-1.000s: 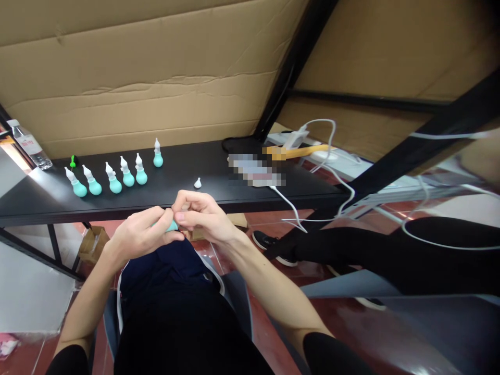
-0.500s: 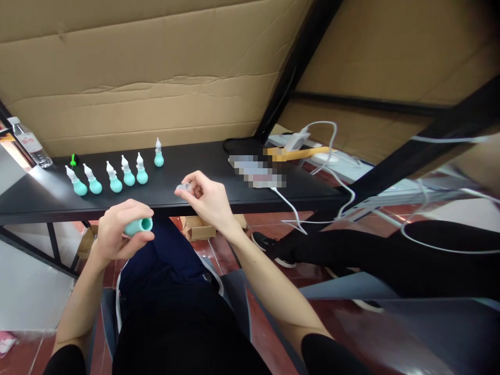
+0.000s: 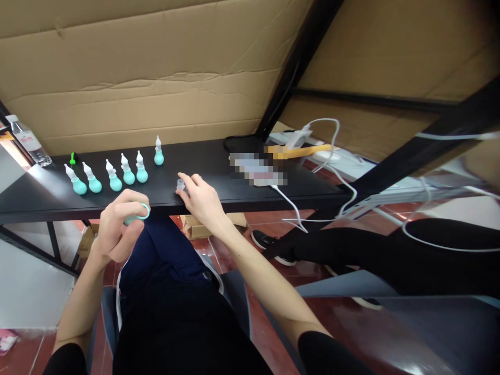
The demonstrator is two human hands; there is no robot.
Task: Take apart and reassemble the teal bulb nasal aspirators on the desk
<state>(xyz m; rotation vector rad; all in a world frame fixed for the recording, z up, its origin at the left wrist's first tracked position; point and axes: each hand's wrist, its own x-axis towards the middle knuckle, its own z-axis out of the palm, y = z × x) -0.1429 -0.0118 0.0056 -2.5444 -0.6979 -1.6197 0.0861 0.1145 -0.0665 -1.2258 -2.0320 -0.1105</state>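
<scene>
My left hand [image 3: 121, 224] is closed round a teal squeeze bulb [image 3: 133, 217], its round open mouth facing right, just in front of the table edge. Fingers cover most of the bulb. At the table's front, my right hand [image 3: 200, 197] pinches a small clear plastic piece [image 3: 180, 184] between thumb and fingers, low at the black top. Whether the piece rests on the table I cannot tell. To the left stand several teal bulb nasal aspirators [image 3: 115, 181] with whitish tips, in a loose row. One more aspirator [image 3: 158, 157] stands apart, farther back.
The black table [image 3: 195, 156] backs onto a cardboard wall. A water bottle [image 3: 29, 141] and a small green-and-black item [image 3: 73, 159] are at far left. A blurred-out device [image 3: 258, 169] with a white cable [image 3: 289, 200] lies right. Another person's dark-clothed leg [image 3: 351, 250] is at right.
My right hand has moved slightly left and down to the tabletop with the clear piece, which now looks more upright. My left fingers have closed further over the bulb, whose mouth looks narrower.
</scene>
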